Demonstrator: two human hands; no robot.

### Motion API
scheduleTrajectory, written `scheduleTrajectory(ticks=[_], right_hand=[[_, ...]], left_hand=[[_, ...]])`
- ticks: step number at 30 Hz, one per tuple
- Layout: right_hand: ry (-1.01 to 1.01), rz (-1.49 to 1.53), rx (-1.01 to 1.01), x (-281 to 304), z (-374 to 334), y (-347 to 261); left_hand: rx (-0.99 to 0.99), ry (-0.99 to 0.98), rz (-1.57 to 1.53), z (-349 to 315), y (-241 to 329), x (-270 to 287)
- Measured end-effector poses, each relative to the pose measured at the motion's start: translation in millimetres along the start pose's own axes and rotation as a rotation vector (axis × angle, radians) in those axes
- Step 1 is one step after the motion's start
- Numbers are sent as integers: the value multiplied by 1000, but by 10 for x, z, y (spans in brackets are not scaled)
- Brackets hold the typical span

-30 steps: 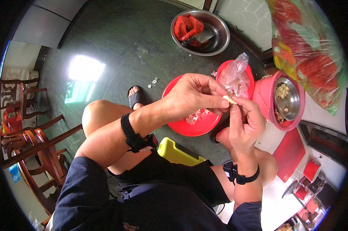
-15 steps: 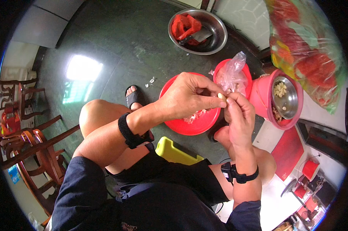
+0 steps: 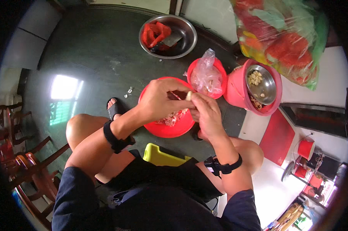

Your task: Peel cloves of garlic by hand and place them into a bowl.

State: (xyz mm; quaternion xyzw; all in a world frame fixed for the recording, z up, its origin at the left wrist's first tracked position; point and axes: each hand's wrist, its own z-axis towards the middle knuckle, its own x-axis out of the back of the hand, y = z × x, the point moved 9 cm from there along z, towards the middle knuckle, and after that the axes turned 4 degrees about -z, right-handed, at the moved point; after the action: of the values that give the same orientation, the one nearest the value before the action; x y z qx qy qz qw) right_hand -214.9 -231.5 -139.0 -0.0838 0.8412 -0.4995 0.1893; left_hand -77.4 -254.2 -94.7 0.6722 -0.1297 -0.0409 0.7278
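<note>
A pale garlic clove [image 3: 189,95] is pinched at the fingertips of both hands, held up above a red basin [image 3: 170,131]. My left hand [image 3: 158,101] closes thumb and fingers on it from the left. From the right, my right hand [image 3: 207,115] presses its thumb against the clove, with its fingers curled beneath. Papery garlic skins [image 3: 173,118] lie in the basin, partly hidden by my hands. To the right, a steel bowl [image 3: 267,89] with several peeled cloves [image 3: 255,78] sits tilted in the top of a pink bucket [image 3: 235,86].
A smaller red basin [image 3: 222,73] holds a clear plastic bag [image 3: 207,75]. Farther back stands a steel basin [image 3: 187,46] with a cleaver [image 3: 171,39] and a red bag [image 3: 154,34]. A large filled plastic bag [image 3: 281,42] is at upper right. Wooden chairs [image 3: 33,169] stand left.
The whole scene has shifted left in the picture as the view turned. My hands have drawn closer together around the clove, the right thumb now pressing against it.
</note>
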Motion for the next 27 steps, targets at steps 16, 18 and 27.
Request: scheduleTrajectory(ticks=[16,18,27], right_hand=[[77,-275,262,18,-85,-343],[110,-314,227,19,-48,-318],[18,-165,214,44,9,-197]], left_hand=[[-14,-42,-140,1,24,-1],[-170,20,20,-14,90,32],[-133,35,122,-26,106,24]])
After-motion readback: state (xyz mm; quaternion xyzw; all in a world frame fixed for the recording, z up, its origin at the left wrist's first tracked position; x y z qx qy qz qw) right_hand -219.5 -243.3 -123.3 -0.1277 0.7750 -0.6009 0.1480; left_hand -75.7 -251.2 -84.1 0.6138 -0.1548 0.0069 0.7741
